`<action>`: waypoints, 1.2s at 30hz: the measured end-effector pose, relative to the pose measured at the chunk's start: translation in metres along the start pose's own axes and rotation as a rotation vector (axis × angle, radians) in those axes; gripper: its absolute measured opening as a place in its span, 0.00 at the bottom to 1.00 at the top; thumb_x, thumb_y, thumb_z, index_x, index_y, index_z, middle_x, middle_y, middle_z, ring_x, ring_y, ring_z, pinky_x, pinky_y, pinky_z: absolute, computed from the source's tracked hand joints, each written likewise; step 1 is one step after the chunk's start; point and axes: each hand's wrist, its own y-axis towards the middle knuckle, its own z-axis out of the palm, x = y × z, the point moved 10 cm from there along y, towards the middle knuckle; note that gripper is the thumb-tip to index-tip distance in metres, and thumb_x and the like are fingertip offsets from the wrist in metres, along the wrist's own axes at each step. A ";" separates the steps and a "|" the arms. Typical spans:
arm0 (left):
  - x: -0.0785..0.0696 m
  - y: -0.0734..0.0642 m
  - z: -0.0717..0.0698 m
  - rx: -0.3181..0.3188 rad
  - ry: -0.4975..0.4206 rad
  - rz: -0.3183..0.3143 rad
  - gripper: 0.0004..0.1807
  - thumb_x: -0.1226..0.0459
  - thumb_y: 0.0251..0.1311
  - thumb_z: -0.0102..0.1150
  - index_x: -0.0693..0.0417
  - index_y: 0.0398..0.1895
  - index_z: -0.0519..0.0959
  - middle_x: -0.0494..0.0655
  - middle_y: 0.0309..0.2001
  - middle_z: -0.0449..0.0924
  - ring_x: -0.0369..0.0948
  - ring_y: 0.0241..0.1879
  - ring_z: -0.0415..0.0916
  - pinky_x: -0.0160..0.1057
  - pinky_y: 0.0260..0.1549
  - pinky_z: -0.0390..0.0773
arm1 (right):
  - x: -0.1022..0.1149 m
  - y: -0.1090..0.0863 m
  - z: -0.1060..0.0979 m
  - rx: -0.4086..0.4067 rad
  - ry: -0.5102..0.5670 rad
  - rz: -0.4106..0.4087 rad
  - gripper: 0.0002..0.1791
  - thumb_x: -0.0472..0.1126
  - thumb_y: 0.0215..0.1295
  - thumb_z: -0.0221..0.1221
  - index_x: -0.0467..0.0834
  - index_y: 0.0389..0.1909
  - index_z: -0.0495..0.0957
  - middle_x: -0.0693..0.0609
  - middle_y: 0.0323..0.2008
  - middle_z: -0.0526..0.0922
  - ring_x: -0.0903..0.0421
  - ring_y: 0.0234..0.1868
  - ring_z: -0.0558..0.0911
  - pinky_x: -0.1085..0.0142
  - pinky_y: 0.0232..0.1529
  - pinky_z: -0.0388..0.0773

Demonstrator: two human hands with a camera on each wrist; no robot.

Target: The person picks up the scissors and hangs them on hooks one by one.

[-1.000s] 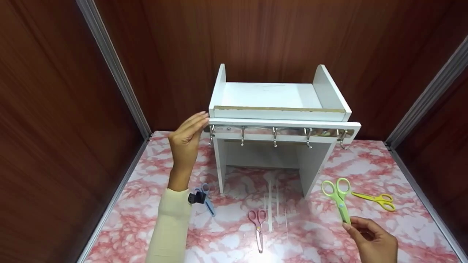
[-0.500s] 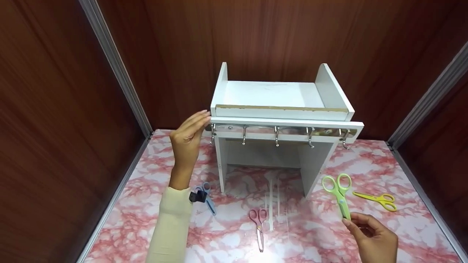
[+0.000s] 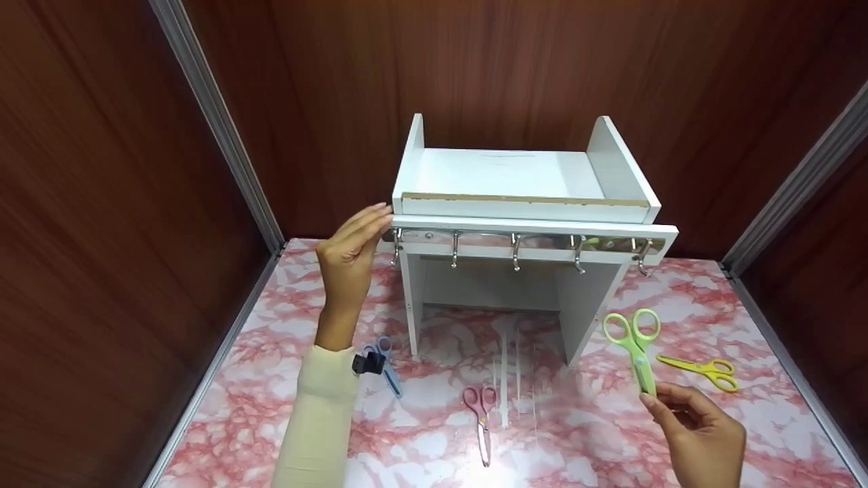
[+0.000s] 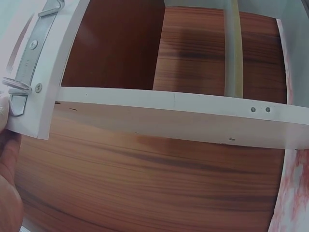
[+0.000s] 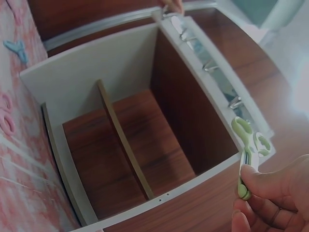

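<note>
The right hand (image 3: 705, 427) pinches the green scissors (image 3: 637, 352) near the blade tip, thumb against fingers. The finger loops (image 3: 635, 339) stick out past the grip, up and away from the palm, maybe so that nothing covers the holes. The scissors are in the air, near the right end of the hook board (image 3: 485, 253). The left hand (image 3: 349, 247) touches the board's other end, perhaps to stop the white shelf (image 3: 508, 176) wobbling (I cannot tell if its thumb squeezes too). Yellow scissors (image 3: 712, 371), pink scissors (image 3: 480, 403) and blue scissors (image 3: 392, 381) lie on the marbled table (image 3: 251, 420).
</note>
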 end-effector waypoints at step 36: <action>-0.002 0.000 0.000 -0.006 -0.006 0.000 0.10 0.76 0.52 0.63 0.60 0.37 0.86 0.51 0.42 0.84 0.48 0.47 0.80 0.44 0.48 0.79 | 0.041 0.017 0.005 -0.003 0.049 -0.124 0.11 0.25 0.49 0.67 0.30 0.36 0.82 0.53 0.29 0.84 0.63 0.25 0.82 0.78 0.25 0.79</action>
